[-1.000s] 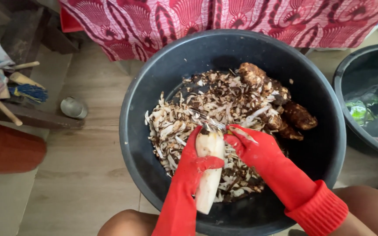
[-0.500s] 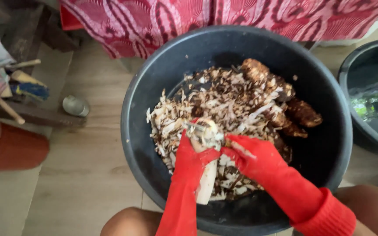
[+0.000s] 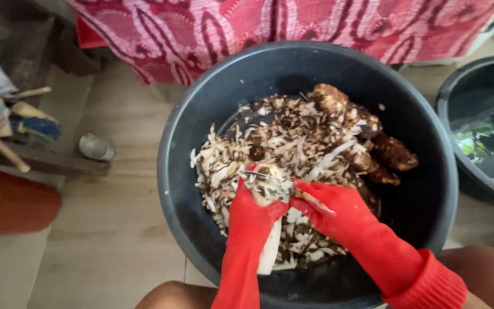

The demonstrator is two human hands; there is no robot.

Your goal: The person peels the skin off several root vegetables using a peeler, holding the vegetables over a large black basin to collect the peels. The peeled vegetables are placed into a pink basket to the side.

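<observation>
Two red rubber gloves cover both hands, so skin and fingers are hidden; the cuffs run out of frame at the bottom edge. Left hand [image 3: 251, 214] is clenched around a pale peeled root [image 3: 270, 252], smooth and off-white, roughly cylindrical; its upper end is covered by the glove and only the lower part shows below the fist. Right hand [image 3: 330, 209] grips a peeler [image 3: 273, 184], thin and metallic, laid across the top of the root; its handle is mostly buried in the glove and the blade shape is hard to make out against the scraps behind it.

Both hands and the root sit over the near side of a large black plastic tub [image 3: 190, 114], round, matte, with a thick rolled rim; its near wall is cut off by the frame. Inside: a heap of peelings [image 3: 281, 137], thin curled strips, white on one face and brown on the other, dry and flaky in look. At the far right of the heap lie unpeeled roots [image 3: 393, 151], brown, knobbly, rough-skinned; how many lie under the peelings cannot be told.

Second dark tub [image 3: 481, 126] at right, half cropped, holds water with greenish reflections; contents unclear. Red patterned cloth [image 3: 270, 26] hangs behind the tub. Left edge: wooden ledge [image 3: 41, 160] with a small grey round object [image 3: 95, 147] and partly cropped tools [image 3: 27, 123]; an orange-brown pot [image 3: 15, 206] stands below. Floor [image 3: 110, 240] is pale wood-grain plank. Bare knees show at the bottom edge.
</observation>
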